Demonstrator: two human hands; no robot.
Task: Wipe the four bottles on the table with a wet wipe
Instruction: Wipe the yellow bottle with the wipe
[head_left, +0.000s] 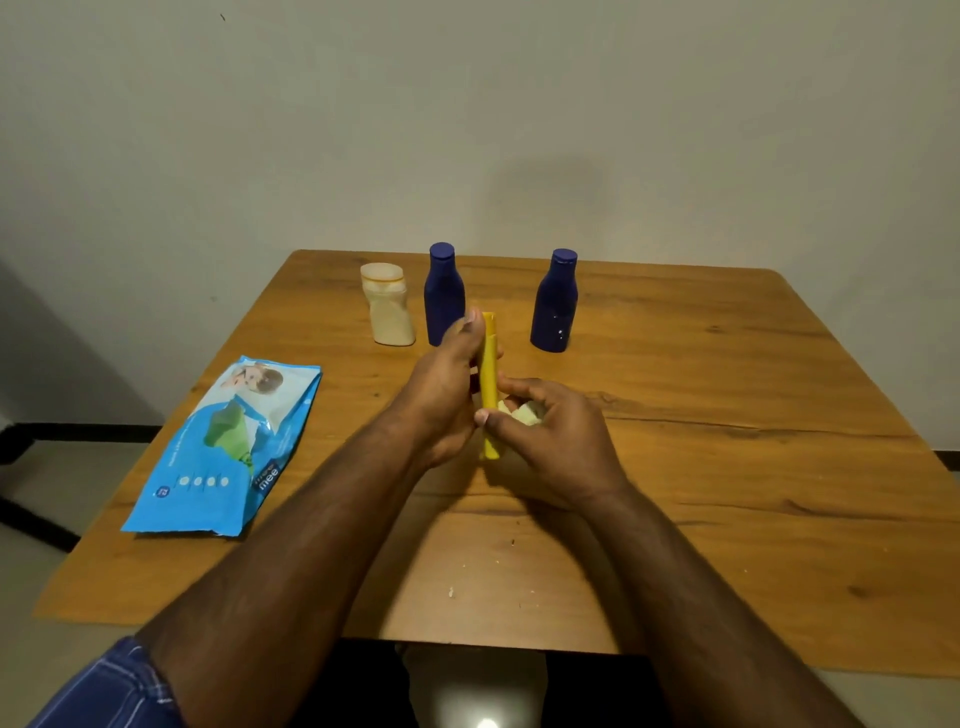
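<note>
A wooden table (727, 467) with a visible grain stands against a plain pale wall (467, 104); at far left a dark skirting strip runs low along the floor, and the table's near edge crosses the bottom of the view with the person's lap below it. On the left part of the tabletop, close to the left edge, lies a blue wet-wipe pack (228, 447), flat, with bare wood between it and the hands. Toward the back stand three bottles in a row: a cream bottle (389, 306), just beside it a dark blue bottle (445, 293), and, apart to the right, a second dark blue bottle (555, 301). The whole right half of the table is open wood out to its right and far edges. In front of the row, above the table's middle, the left hand (441, 395) grips a slim yellow bottle (489, 384) upright, fingers curled round its upper half, thumb near the top. The right hand (550, 436) pinches a crumpled pale wet wipe (522, 414) against the bottle's lower part, fingers bent and closed on the wipe, thumb tip touching the yellow side.
</note>
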